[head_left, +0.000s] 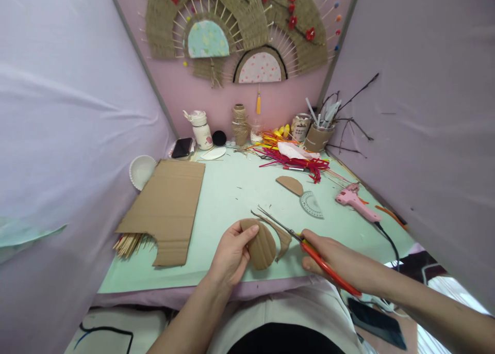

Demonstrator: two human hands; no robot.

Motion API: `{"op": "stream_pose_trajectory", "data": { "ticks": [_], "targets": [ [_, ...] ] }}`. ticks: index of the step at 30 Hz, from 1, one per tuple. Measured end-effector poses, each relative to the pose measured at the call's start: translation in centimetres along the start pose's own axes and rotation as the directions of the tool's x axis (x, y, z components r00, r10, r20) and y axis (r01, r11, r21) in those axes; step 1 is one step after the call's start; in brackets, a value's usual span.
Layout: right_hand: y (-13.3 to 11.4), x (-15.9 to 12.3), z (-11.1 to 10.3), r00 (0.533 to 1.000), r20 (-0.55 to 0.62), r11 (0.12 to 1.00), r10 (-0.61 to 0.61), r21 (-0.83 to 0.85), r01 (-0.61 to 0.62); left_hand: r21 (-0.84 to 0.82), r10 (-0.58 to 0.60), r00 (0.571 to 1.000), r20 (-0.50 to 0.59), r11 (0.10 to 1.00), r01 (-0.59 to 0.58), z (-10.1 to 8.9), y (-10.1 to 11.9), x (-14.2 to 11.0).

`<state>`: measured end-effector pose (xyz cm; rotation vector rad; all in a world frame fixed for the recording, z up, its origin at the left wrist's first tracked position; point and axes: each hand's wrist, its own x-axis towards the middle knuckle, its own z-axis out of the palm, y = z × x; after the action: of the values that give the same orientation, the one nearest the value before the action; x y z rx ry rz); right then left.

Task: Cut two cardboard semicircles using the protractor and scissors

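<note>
My left hand (232, 252) pinches a rounded piece of brown cardboard (263, 248), thumb on top, near the table's front edge. In my right hand (324, 253) are scissors (323, 263) with red handles, their dark blades pointing up and left above the tabletop. A curved cardboard offcut (284, 239) lies between the rounded piece and my right hand, partly behind the scissors. Farther back, a half-round cardboard piece (291, 184) rests beside a clear protractor (311, 204).
A large cardboard sheet (170, 204) covers thin sticks (131, 244) at left. A pink glue gun (358, 203) with a black cord lies right. Along the back stand a white bottle (201, 129), twine (240, 124), colourful strips (294, 160) and a pot (319, 137) with twigs.
</note>
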<state>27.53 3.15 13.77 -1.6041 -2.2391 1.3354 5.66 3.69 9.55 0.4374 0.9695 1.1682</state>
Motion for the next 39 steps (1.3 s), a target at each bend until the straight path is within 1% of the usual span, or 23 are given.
{"op": "stream_pose_trajectory", "data": {
  "ticks": [4, 8, 10, 12, 15, 19, 22, 25, 27, 29, 31, 33, 34, 35, 37, 39],
  "targets": [
    [-0.2, 0.2, 0.2, 1.0, 0.002, 0.996, -0.023, 0.088, 0.023, -0.034, 0.012, 1.0, -0.02, 0.999, -0.012, -0.2, -0.1, 0.0],
    [-0.2, 0.9, 0.2, 0.995, -0.097, 0.976, -0.013, 0.215, 0.034, -0.068, 0.015, 1.0, 0.004, 0.998, -0.014, -0.2, -0.3, 0.1],
    [0.0, 1.5, 0.4, 0.989, -0.146, 0.961, -0.028, 0.268, 0.067, -0.071, 0.017, 1.0, 0.005, 0.997, -0.017, -0.1, -0.5, 0.0],
    [0.1, 2.2, 0.7, 0.98, -0.187, 0.937, -0.069, 0.324, 0.128, -0.072, 0.026, 1.0, -0.001, 0.997, -0.026, 0.2, -0.6, -0.1],
    [-0.1, 3.4, 1.5, 0.966, -0.226, 0.898, -0.126, 0.389, 0.208, -0.081, 0.033, 0.999, 0.006, 0.996, -0.033, 0.6, -0.9, -0.3],
    [-1.0, 4.7, 2.5, 0.954, -0.282, 0.867, -0.105, 0.444, 0.227, -0.096, 0.054, 0.999, 0.007, 0.994, -0.053, 0.5, -1.2, -0.3],
    [-1.5, 5.4, 2.9, 0.97, -0.231, 0.79, -0.08, 0.579, 0.203, -0.101, 0.091, 0.996, -0.019, 0.991, -0.093, 0.1, -1.4, 0.0],
    [-1.7, 5.8, 2.9, 0.982, -0.178, 0.734, -0.064, 0.658, 0.167, -0.112, 0.081, 0.996, -0.047, 0.99, -0.086, -0.2, -1.3, 0.2],
    [-1.8, 5.9, 2.6, 0.979, -0.198, 0.747, -0.045, 0.645, 0.165, -0.114, 0.074, 0.996, -0.053, 0.99, -0.08, -0.3, -1.2, 0.2],
    [-2.0, 5.9, 2.3, 0.971, -0.239, 0.794, -0.028, 0.585, 0.167, -0.081, 0.053, 0.999, 0.001, 0.995, -0.053, -0.3, -1.0, 0.0],
    [-2.3, 6.0, 2.0, 0.958, -0.286, 0.841, -0.021, 0.513, 0.172, -0.006, -0.03, 0.995, 0.096, 1.0, 0.03, -0.3, -1.0, -0.1],
    [-2.6, 6.0, 1.9, 0.949, -0.314, 0.865, -0.021, 0.47, 0.175, 0.062, -0.123, 0.98, 0.154, 0.992, 0.114, -0.3, -1.0, -0.2],
    [-2.7, 6.1, 1.9, 0.946, -0.324, 0.868, -0.024, 0.462, 0.18, 0.069, -0.143, 0.978, 0.153, 0.989, 0.134, -0.3, -1.1, -0.2],
    [-2.7, 6.1, 2.0, 0.941, -0.338, 0.868, -0.031, 0.458, 0.193, 0.054, -0.139, 0.981, 0.134, 0.99, 0.132, -0.4, -1.1, -0.1],
    [-2.5, 6.2, 2.0, 0.92, -0.388, 0.869, -0.058, 0.434, 0.238, -0.02, -0.088, 0.993, 0.077, 0.996, 0.09, -0.5, -1.0, 0.1],
    [-2.1, 6.0, 1.9, 0.884, -0.464, 0.891, -0.062, 0.374, 0.259, -0.113, -0.034, 0.999, 0.012, 0.993, 0.035, -0.7, -0.6, 0.4]
  ]
}}
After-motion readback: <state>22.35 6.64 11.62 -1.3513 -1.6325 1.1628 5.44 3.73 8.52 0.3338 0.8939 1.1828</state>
